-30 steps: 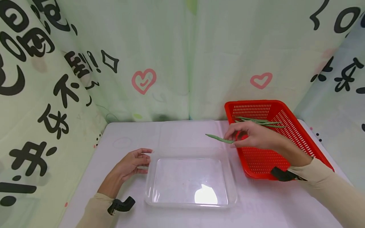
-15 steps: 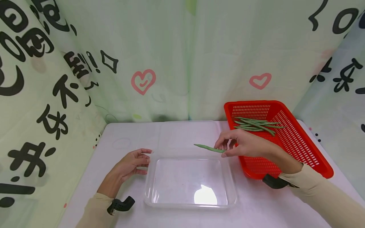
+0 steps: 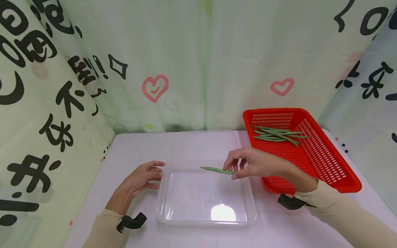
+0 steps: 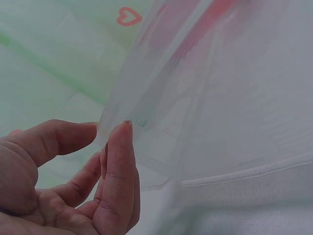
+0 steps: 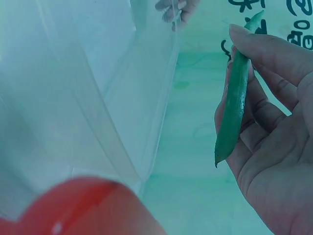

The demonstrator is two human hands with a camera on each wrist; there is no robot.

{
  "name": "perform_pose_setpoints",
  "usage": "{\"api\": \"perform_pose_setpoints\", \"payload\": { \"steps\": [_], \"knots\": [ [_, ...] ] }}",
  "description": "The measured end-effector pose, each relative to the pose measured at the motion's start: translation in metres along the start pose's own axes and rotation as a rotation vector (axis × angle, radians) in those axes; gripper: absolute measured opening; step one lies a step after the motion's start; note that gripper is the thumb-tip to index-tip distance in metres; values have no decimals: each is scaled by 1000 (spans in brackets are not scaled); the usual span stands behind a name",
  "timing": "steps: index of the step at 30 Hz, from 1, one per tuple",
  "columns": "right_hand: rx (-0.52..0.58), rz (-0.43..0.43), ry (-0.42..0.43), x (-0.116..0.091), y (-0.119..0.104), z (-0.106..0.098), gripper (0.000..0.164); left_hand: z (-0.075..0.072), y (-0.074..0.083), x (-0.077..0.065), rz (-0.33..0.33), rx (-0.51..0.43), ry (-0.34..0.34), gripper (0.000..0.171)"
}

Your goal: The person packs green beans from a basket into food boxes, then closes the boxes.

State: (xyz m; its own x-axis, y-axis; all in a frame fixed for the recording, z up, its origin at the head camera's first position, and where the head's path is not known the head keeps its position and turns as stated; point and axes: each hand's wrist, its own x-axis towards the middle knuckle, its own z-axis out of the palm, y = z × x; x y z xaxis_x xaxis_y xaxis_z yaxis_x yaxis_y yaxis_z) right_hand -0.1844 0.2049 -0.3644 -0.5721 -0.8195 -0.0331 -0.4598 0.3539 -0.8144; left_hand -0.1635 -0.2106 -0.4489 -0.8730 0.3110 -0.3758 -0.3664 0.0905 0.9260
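Note:
A single green bean [image 3: 214, 169] is pinched between the thumb and fingers of my right hand [image 3: 258, 164], above the far right part of a clear plastic box [image 3: 204, 223]. In the right wrist view the bean [image 5: 232, 107] lies along the fingers, its pointed end jutting past the thumb. My left hand [image 3: 144, 181] is at the box's left edge; the left wrist view shows its thumb and a finger [image 4: 121, 169] pinching the transparent rim. Several more green beans [image 3: 276, 133] lie in a red plastic basket [image 3: 328, 162] at the right.
The red basket stands close to the box's right side, its front rim [image 5: 93, 205] near my right wrist. A white cloth covers the table [image 3: 139, 146]. Printed curtains [image 3: 204, 69] close off the back and both sides.
My right hand has moved left and toward me with the green bean, from the basket's edge to above the box. The left hand keeps its place at the rim.

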Motion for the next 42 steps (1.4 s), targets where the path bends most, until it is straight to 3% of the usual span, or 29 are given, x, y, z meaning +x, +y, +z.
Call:
{"api": "perform_pose_setpoints", "payload": {
  "steps": [10,28,34,42],
  "knots": [
    [61,-51,-61,14,-5,21,25,1,1,0,-2,16,7,49],
    [97,-54,-155,35,-12,57,25,1,0,-1,7,8,-5,48],
    [114,-74,-105,29,-11,47,23,1,-1,0,10,7,-7,48],
    [82,-29,-8,11,-8,11,24,0,0,0,8,16,5,49]
  ]
}}
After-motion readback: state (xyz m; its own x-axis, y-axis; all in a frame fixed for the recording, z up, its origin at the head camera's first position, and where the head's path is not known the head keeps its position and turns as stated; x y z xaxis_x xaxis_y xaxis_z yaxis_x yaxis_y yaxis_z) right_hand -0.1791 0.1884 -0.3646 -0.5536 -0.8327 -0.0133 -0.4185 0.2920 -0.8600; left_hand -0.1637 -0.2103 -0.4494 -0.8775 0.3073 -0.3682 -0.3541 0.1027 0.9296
